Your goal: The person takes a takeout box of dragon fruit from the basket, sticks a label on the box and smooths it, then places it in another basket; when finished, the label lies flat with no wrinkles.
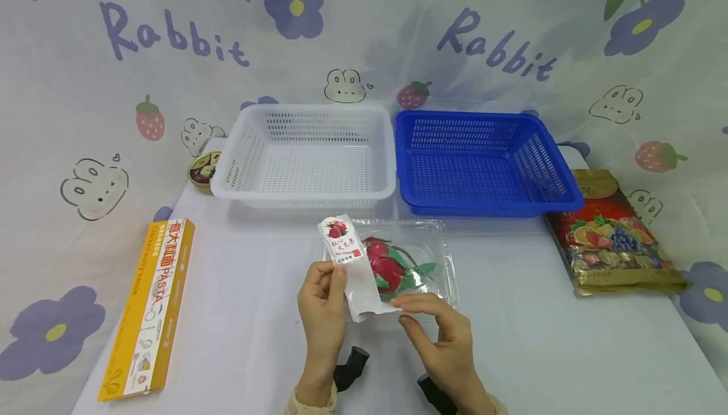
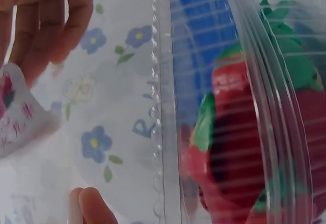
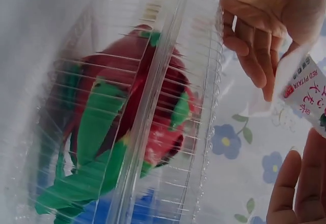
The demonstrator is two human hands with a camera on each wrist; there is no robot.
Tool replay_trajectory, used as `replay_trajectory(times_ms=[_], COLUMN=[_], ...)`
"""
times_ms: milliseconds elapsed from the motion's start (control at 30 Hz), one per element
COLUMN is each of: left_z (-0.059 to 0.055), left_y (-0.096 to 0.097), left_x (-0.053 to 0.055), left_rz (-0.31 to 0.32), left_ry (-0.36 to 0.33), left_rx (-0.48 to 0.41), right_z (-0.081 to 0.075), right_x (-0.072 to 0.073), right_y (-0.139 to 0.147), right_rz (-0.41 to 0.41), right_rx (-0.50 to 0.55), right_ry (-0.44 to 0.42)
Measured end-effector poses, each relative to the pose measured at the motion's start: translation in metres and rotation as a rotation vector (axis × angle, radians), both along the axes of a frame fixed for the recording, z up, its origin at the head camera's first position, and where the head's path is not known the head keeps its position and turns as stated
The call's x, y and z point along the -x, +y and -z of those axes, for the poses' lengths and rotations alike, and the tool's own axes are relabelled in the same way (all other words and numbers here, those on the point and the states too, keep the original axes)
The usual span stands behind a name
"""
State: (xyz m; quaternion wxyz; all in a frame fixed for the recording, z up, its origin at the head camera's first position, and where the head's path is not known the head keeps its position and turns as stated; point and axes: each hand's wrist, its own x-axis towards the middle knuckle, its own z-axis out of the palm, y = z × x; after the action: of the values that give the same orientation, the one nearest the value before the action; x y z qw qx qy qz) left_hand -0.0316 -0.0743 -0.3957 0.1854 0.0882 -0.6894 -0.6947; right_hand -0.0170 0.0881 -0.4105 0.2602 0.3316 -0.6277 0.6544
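In the head view my left hand [image 1: 325, 298] pinches a white paper label strip [image 1: 359, 283] between thumb and fingers. Printed pitaya pictures and red lettering fill its upper end. My right hand [image 1: 438, 333] has its index fingertip at the strip's lower corner, with the thumb spread a little below. Beneath the strip lies a clear plastic clamshell box [image 1: 440, 244], its lid down. Inside shows a red and green dragon fruit [image 1: 389, 266]. The right wrist view gives the box [image 3: 204, 147] and fruit [image 3: 109, 117] from close up, with the label [image 3: 305, 89] between both hands.
A white basket [image 1: 301, 197] and a blue basket [image 1: 489, 206] stand behind the box. A yellow pasta box [image 1: 148, 307] lies left, a round tin [image 1: 201, 172] by the white basket. On the right is a red and gold fruit bag [image 1: 617, 238].
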Motion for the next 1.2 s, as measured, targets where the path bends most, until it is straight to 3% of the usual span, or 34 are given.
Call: replay_trajectory(times_ms=[133, 300, 433, 600, 800, 933, 1033, 1133, 1200], left_z=[0.001, 0.005, 0.011, 0.022, 0.034, 0.041, 0.045, 0.047, 0.048], left_y=[-0.006, -0.023, -0.042, -0.065, -0.083, -0.089, -0.092, -0.092, -0.092], left_x=[0.002, 0.005, 0.007, 0.01, 0.012, 0.012, 0.013, 0.013, 0.013], left_rz=[-0.044, -0.135, -0.239, -0.315, -0.293, -0.288, -0.302, -0.325, -0.344], left_ry=[0.008, 0.024, -0.002, -0.103, -0.318, -0.415, -0.456, -0.479, -0.459], left_rx=[0.044, 0.092, 0.127, 0.229, 0.416, 0.526, 0.585, 0.638, 0.683], right_z=[-0.003, -0.013, -0.024, -0.032, -0.038, -0.045, -0.052, -0.058, -0.063], right_x=[0.004, 0.008, 0.016, 0.03, 0.044, 0.055, 0.063, 0.07, 0.074], right_y=[0.004, 0.017, 0.031, 0.045, 0.056, 0.06, 0.062, 0.062, 0.06], right_rz=[0.008, 0.107, 0.164, 0.167, 0.168, 0.162, 0.129, 0.08, 0.037], right_rx=[-0.001, -0.153, -0.249, -0.304, -0.413, -0.468, -0.497, -0.555, -0.602], right_ry=[0.006, -0.014, -0.032, -0.031, -0.093, -0.11, -0.142, -0.239, -0.326])
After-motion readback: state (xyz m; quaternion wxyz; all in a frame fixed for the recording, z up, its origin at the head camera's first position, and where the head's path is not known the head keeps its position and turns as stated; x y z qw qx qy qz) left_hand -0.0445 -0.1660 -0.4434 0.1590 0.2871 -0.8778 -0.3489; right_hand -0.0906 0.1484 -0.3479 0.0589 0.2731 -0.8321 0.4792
